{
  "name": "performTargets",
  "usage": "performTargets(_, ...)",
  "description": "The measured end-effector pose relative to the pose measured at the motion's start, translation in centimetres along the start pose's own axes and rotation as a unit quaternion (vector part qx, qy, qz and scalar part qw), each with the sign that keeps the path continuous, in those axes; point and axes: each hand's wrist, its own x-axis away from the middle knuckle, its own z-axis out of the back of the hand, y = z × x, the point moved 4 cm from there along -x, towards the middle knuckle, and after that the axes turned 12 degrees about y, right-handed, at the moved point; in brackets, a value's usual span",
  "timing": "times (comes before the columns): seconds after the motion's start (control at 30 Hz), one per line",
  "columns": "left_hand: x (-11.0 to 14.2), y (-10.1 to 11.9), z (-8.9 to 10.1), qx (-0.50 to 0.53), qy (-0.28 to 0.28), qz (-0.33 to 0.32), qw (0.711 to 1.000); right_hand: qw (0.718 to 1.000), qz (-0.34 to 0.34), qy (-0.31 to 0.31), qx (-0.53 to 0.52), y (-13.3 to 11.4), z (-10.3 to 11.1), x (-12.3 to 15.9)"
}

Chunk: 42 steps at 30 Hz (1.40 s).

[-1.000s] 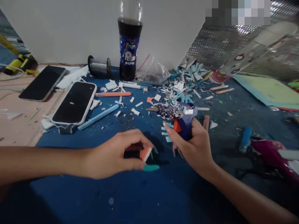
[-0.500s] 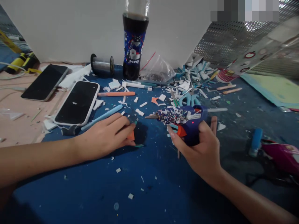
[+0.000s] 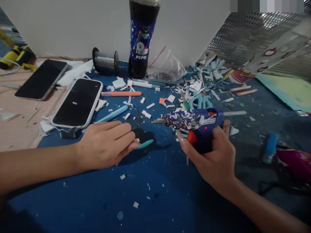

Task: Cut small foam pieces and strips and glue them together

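My right hand (image 3: pixel 215 161) grips a blue hot glue gun (image 3: pixel 187 119) with an orange-red trigger. Its metal nozzle points left, its barrel is crusted with coloured scraps, and a red light glows on its side. A clear glue stick (image 3: pixel 235 113) pokes out of the back. Fingers closed, my left hand (image 3: pixel 109 142) pinches a small teal piece (image 3: pixel 145 144) whose slim, pointed end sticks out to the right; the rest is hidden by the fingers. A gap separates nozzle and teal piece. Beside my left hand lies a light-blue marker (image 3: pixel 113 114).
Two phones (image 3: pixel 77 103) lie at the left, with an orange marker (image 3: pixel 121 94) nearby. Behind stand a Pepsi bottle (image 3: pixel 142 38) and a spool (image 3: pixel 105 62). Blue-handled scissors (image 3: pixel 201 101) and paper scraps (image 3: pixel 206 77) lie beyond the glue gun. A magenta object (image 3: pixel 295 161) is at right.
My left hand has turned and lifted slightly, so the teal piece shows more and the orange bit under the fingers is out of sight. The glue gun has shifted slightly right in view.
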Motion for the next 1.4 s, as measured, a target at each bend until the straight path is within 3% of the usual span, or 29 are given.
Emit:
performTargets(0.13, 0.3, -0.7, -0.9, -0.052, -0.082, 0.037, 0.995, 1.0, 0.008, -0.006, 0.003, -0.1, -0.1, 0.1)
performTargets(0.33, 0.6, -1.3, -0.7, -0.129, -0.113, -0.02, 0.985, 0.999, 0.026, 0.001, 0.022, 0.1, -0.1, 0.1)
performTargets(0.43, 0.8, -1.4, -1.2, -0.086, -0.164, -0.033, 0.982, 0.997, 0.064, 0.021, 0.046, 0.1, 0.0, 0.2)
performTargets(0.57, 0.8, -1.6, -2.0, 0.003, -0.213, 0.011, 0.977, 0.985, 0.132, 0.028, 0.104, -0.6, 0.0, 0.6)
performTargets(0.77, 1.1, -1.6, -2.0, 0.105, -0.184, 0.076, 0.974, 0.964, 0.201, 0.041, 0.171, -1.5, 0.1, 0.8)
performTargets(0.97, 1.6, -2.1, -1.4, 0.171, -0.081, 0.184, 0.965, 0.941, 0.272, 0.07, 0.187, -1.3, 0.1, 0.6)
performTargets(1.1, 2.1, -2.1, -1.9, 0.234, -0.099, 0.223, 0.941, 0.928, 0.32, 0.078, 0.176, -1.4, 0.1, 0.7)
performTargets(1.4, 1.7, -1.9, -2.0, 0.235, -0.104, 0.216, 0.942, 0.926, 0.337, 0.082, 0.152, -1.0, 0.4, 0.8)
